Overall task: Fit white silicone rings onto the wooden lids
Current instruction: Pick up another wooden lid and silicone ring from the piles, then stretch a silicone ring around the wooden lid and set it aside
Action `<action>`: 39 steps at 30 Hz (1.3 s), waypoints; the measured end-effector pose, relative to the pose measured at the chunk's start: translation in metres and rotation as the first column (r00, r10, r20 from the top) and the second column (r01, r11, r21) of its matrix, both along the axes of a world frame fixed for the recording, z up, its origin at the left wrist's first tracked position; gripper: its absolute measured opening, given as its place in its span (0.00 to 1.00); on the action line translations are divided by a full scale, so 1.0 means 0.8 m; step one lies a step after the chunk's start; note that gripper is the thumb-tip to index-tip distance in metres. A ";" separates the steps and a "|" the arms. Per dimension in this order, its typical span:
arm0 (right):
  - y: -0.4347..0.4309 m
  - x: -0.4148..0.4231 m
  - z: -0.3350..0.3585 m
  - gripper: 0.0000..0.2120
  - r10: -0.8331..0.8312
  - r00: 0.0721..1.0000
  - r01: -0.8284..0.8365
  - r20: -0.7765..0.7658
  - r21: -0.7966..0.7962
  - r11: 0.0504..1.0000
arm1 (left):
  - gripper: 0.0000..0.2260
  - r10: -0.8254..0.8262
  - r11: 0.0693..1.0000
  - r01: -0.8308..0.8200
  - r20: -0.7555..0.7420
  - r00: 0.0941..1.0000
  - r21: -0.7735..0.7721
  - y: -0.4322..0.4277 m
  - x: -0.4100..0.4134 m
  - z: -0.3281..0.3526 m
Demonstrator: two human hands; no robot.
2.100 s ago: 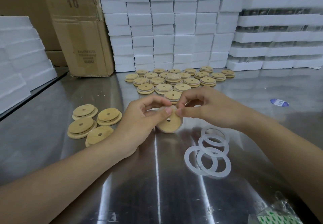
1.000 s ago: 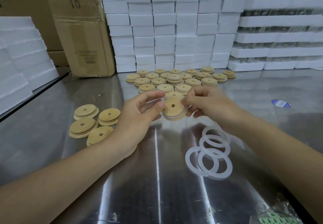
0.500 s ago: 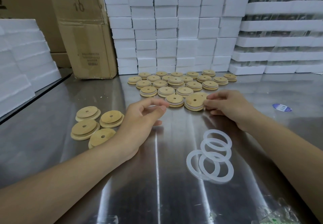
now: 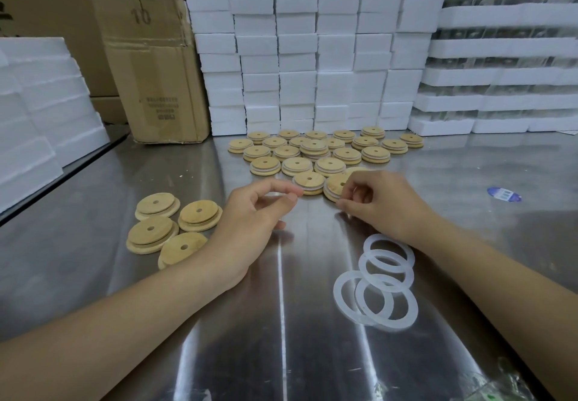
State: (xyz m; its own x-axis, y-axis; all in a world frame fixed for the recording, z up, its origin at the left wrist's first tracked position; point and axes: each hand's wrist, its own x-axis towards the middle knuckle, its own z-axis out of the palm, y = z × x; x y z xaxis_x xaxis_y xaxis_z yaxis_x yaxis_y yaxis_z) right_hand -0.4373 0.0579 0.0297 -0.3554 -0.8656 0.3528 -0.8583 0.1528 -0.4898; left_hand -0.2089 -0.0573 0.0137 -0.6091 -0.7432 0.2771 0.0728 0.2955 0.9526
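- Lying flat at the near edge of the finished group, the nearest lid (image 4: 334, 188) shows a pale band under its wooden top, so it looks already ringed and set down among the ringed lids (image 4: 314, 149) at the back of the table.
- Over that lid's near side sits the right hand (image 4: 384, 203), fingers curled, with thumb and forefinger at the rim. Whether they pinch the rim or merely touch it I cannot tell.
- Just to the left, the left hand (image 4: 250, 222) hovers above the steel with thumb and forefinger curved toward each other, holding nothing.
- Four bare lids (image 4: 155, 205) lie in a small cluster beside the left forearm, stepped side up, none wearing a ring.
- Four loose silicone rings (image 4: 387, 238) overlap one another near the right forearm.
- Judged from this layout, one cycle is ending and four remain.
- Next the left hand would need to pick up a bare lid while the right hand lifts a single ring off the pile. The rings overlap and are thin and floppy, so peeling just one free calls for a fingertip pinch.
- Around all this are the steel table (image 4: 281, 353), stacked foam blocks (image 4: 312, 56), and a cardboard box (image 4: 156, 87).
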 end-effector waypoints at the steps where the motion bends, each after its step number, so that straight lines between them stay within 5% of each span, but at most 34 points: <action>1: -0.001 0.001 -0.001 0.06 0.009 1.000 -0.009 -0.018 0.014 1.000 | 0.07 0.001 1.000 -0.001 0.003 1.000 -0.001 0.001 0.000 0.001; 3: 0.000 0.001 -0.002 0.02 0.003 1.000 -0.003 -0.029 0.005 1.000 | 0.09 0.001 1.000 -0.001 0.004 1.000 -0.003 0.002 0.000 0.002; 8: 0.003 0.009 0.006 0.18 -0.041 0.999 0.040 -0.029 -0.057 0.998 | 0.09 -0.002 0.999 0.003 0.012 1.000 -0.040 0.006 0.000 0.005; 18: 0.000 0.004 0.005 0.10 0.014 0.994 -0.005 -0.104 0.090 0.996 | 0.10 -0.011 0.994 0.013 0.024 1.000 -0.106 0.011 0.001 0.007; 22: 0.002 -0.002 0.009 0.06 0.007 0.997 -0.003 -0.079 0.054 0.999 | 0.08 0.001 0.969 0.013 0.059 0.998 -0.245 0.018 0.004 0.011; 25: 0.008 -0.007 0.021 0.04 0.005 0.998 0.002 -0.056 0.120 0.993 | 0.07 0.083 0.841 0.022 0.170 0.982 -0.540 0.019 0.013 0.013; 29: 0.029 -0.016 0.048 0.11 0.067 0.977 -0.140 0.203 0.370 0.918 | 0.12 0.472 0.457 0.170 0.400 0.786 -0.873 0.006 0.030 0.024; 32: 0.044 -0.018 0.063 0.08 0.116 0.923 -0.293 0.366 0.476 0.829 | 0.17 0.618 0.559 0.245 0.595 0.513 -0.792 -0.005 0.035 0.030; 34: 0.047 -0.017 0.067 0.07 0.146 0.902 -0.356 0.406 0.509 0.784 | 0.18 0.561 0.677 0.242 0.700 0.441 -0.695 -0.011 0.037 0.032; 39: 0.041 -0.011 0.065 0.05 0.198 0.913 -0.375 0.358 0.538 0.755 | 0.15 0.459 0.629 0.277 0.634 0.622 -0.727 -0.010 0.039 0.027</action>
State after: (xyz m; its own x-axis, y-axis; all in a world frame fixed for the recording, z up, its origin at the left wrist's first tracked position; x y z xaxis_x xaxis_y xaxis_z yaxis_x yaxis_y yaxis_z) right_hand -0.4463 0.0910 0.0813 -0.0578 -0.9444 -0.3236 -0.7605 0.2516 -0.5986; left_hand -0.1773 -0.0653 0.0349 -0.7873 -0.5732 0.2270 -0.5708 0.8169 0.0830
